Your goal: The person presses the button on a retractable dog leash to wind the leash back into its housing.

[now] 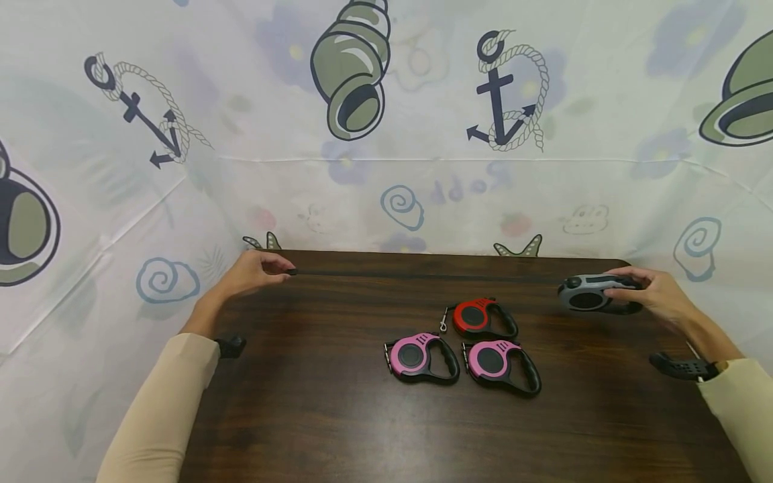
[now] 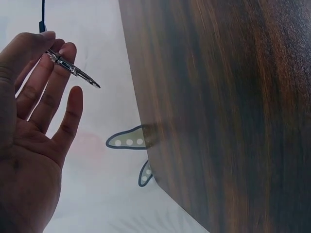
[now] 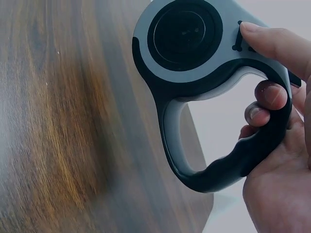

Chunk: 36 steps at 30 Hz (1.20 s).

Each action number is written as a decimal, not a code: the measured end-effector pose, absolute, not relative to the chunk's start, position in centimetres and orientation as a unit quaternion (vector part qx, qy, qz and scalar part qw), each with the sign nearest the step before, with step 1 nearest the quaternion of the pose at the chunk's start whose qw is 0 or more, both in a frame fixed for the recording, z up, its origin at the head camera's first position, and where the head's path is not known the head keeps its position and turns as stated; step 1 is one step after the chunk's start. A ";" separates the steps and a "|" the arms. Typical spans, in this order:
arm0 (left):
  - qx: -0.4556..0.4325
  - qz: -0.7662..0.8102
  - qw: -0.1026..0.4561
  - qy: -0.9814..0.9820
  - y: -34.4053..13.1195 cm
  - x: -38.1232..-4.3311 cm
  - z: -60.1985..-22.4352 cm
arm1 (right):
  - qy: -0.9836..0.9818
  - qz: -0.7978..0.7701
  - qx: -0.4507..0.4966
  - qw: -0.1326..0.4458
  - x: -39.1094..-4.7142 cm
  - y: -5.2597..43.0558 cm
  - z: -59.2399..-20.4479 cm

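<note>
My left hand [image 1: 250, 274], over the table's far left, pinches the end of a black leash cord [image 2: 43, 14] between thumb and fingers. A silver metal clip [image 2: 73, 69] sticks out past the fingertips in the left wrist view. At the far right my right hand [image 1: 658, 295] grips a grey and black retractable dog leash [image 1: 586, 293]. Its fingers go through the handle loop, and the thumb lies on the grey casing [image 3: 228, 43]. A thin dark line spans the gap between both hands; it looks like the cord, though it blends with the wood.
On the brown wooden table [image 1: 314, 416] lie a red retractable leash [image 1: 473, 316] and two pink ones, the left pink leash [image 1: 410, 355] and the right pink leash [image 1: 490, 361]. Behind the table hangs a white printed cloth [image 1: 423, 134].
</note>
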<state>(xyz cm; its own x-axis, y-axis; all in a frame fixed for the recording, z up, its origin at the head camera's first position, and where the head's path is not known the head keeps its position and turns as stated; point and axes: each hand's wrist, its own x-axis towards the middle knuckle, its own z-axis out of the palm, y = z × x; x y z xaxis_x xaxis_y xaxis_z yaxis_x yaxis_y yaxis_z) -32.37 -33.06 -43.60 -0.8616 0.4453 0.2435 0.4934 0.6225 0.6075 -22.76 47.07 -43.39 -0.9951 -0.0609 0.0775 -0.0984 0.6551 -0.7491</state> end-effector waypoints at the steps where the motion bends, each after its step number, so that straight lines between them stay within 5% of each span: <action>1: -0.264 -0.348 0.036 -0.899 -33.0 -32.3 -43.6 | -0.910 0.411 0.048 0.022 -22.8 47.0 -43.4; 36: -0.292 -0.326 0.035 -0.899 -28.9 -32.1 -42.2 | -0.904 0.413 0.100 0.034 -23.8 42.7 -42.3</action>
